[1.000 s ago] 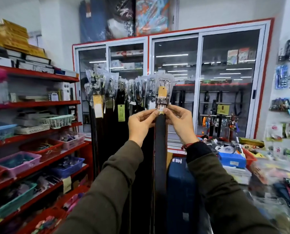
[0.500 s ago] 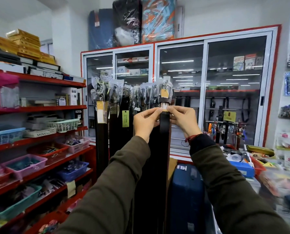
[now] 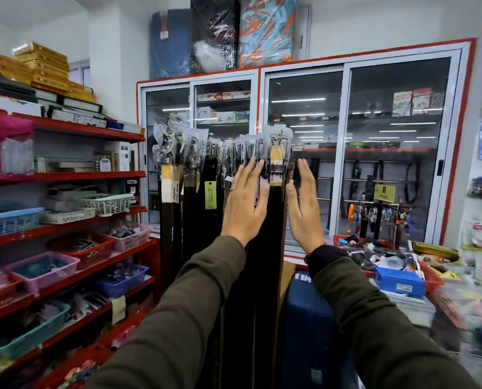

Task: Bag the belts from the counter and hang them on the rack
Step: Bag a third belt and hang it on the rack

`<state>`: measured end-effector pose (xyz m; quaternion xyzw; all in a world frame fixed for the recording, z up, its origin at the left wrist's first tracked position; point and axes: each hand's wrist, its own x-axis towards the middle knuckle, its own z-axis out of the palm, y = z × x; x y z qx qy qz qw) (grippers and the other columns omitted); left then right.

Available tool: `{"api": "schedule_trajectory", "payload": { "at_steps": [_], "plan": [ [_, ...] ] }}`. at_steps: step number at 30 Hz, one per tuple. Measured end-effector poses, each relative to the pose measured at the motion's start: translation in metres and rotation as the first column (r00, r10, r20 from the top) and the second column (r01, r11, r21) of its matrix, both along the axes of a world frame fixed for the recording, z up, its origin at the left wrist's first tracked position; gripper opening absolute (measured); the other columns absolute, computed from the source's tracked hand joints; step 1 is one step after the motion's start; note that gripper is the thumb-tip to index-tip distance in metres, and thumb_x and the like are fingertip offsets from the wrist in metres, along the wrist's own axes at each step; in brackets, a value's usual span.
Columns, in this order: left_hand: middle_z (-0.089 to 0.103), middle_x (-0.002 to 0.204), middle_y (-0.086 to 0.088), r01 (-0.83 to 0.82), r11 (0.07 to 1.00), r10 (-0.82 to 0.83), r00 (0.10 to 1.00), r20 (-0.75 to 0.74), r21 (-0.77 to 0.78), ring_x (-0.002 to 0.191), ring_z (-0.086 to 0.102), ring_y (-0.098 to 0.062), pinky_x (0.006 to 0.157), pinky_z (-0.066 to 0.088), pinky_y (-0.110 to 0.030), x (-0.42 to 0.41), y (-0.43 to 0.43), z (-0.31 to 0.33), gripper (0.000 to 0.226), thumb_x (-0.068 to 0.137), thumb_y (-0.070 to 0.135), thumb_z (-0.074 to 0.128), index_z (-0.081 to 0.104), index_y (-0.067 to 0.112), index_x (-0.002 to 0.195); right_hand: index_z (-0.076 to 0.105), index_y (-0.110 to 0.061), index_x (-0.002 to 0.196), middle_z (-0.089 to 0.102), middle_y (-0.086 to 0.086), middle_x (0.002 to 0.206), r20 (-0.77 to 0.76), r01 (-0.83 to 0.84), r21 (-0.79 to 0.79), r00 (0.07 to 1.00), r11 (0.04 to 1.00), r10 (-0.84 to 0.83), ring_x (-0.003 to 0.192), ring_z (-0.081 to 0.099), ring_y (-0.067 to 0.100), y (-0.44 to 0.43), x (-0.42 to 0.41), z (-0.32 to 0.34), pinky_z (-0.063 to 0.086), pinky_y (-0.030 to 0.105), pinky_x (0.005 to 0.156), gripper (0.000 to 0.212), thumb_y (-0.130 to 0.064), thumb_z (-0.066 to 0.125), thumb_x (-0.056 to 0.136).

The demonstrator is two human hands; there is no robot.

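Observation:
A dark belt (image 3: 273,220) in a clear plastic bag, with a yellow tag under its buckle, hangs at the right end of a row of bagged belts (image 3: 195,169) on the rack. My left hand (image 3: 245,203) is flat with fingers spread, just left of that belt, over the neighbouring belts. To the belt's right, my right hand (image 3: 304,203) is held flat and upright, fingers straight, a small gap away from the strap. Neither hand holds anything. The rack's bar is hidden behind the bags.
Red shelves (image 3: 66,178) with plastic baskets run along the left. A glass-door cabinet (image 3: 346,150) stands behind the rack. A blue suitcase (image 3: 310,327) sits below my right arm. The counter (image 3: 397,265) at the right is crowded with boxes and small goods.
Both hands pinched the belt just below its buckle before. They have let go and opened flat on either side, and the belt now hangs by itself on the rack.

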<state>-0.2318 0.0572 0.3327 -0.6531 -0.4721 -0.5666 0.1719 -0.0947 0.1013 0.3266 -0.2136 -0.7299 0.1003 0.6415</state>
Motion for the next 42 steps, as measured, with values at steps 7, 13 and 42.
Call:
{"api": "schedule_trajectory", "payload": {
  "at_steps": [7,13,42],
  "plan": [
    [0.010,0.171,0.008,-0.114,0.992,0.086,0.938,-0.337,-0.063,0.159,0.000,-0.017,0.127,0.008,-0.051,-0.016,0.019,0.019,0.062,0.103,0.044,0.023,0.015,0.025,0.162,0.023,-0.014,0.159,0.015,-0.002,0.171,0.166,-0.136,0.070,0.979,0.988,0.123,0.158,0.011,0.008,0.009,-0.007,0.014,0.012,0.027,0.129,0.051,-0.019,0.030,0.108],
    [0.006,0.171,0.011,-0.227,0.971,0.180,0.893,-0.412,-0.069,0.159,0.003,-0.019,0.128,0.007,-0.049,-0.033,0.033,0.022,0.061,0.104,0.046,0.021,0.013,0.028,0.162,0.018,-0.014,0.160,0.009,-0.004,0.172,0.198,-0.130,0.036,0.973,0.991,0.121,0.157,0.006,0.004,0.029,-0.016,0.013,0.008,0.020,0.127,0.057,-0.014,0.030,0.104],
    [0.003,0.172,-0.009,-0.662,0.726,0.682,0.660,-0.315,0.186,0.159,-0.001,-0.027,0.128,0.000,-0.051,-0.167,-0.082,0.022,0.065,0.105,0.037,0.033,0.009,0.017,0.162,0.011,-0.020,0.161,0.003,0.003,0.172,0.313,0.165,0.386,0.902,0.907,-0.297,0.160,-0.005,0.024,-0.040,-0.151,0.014,0.006,0.050,0.129,0.065,-0.038,0.036,0.104]
  ]
}}
